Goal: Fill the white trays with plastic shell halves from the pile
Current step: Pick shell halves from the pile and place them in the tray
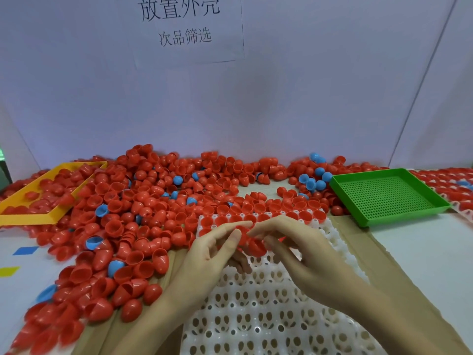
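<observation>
While both hands meet over the white tray (268,316), the left hand (212,254) and right hand (294,252) pinch red shell halves (252,243), likely separating them for seating. Far rows are filled; the pile (133,201) lies just left. Fingers hide how many halves are held.

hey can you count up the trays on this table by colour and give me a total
White trays: 2, one under the hands, one at the far right edge
Green tray: 1
Yellow tray: 1
Total: 4 trays
</observation>
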The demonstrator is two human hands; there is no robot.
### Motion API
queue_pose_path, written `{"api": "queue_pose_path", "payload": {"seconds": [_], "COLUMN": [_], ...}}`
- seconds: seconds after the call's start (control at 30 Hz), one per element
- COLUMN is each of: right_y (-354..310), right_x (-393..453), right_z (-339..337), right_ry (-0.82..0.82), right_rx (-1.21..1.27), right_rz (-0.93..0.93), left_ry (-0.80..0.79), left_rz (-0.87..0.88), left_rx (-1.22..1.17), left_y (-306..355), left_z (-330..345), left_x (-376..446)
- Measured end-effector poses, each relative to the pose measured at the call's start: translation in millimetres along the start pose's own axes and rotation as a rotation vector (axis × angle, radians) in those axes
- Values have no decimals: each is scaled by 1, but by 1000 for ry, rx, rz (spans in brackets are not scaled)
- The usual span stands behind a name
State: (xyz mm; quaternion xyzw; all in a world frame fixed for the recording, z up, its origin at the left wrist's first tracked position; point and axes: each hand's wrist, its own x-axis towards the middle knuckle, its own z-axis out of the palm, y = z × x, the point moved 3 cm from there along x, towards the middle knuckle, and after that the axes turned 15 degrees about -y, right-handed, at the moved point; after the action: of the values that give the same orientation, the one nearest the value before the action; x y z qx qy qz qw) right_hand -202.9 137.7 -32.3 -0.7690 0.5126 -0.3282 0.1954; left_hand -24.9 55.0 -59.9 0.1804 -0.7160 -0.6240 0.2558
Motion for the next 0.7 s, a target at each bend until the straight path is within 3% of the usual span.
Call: {"api": "queue_pose_path", "payload": {"seconds": [0.27,0.53,0.7], "right_y": [11,52,71], "right_x": [2,-8,-12], "right_z": [2,-50,-49], "right_ry": [-54,100,22], "right_rx": [-21,-217,-263], "right_rz": [111,396,478], "left_ry": [-50,-51,-60], "left_rz": [-37,-65,-46], "left_rx": [55,-62,-44], "left_y": [-1,-5,-1], "left_z": [6,4,5], "left_x": [-1,2,1]}}
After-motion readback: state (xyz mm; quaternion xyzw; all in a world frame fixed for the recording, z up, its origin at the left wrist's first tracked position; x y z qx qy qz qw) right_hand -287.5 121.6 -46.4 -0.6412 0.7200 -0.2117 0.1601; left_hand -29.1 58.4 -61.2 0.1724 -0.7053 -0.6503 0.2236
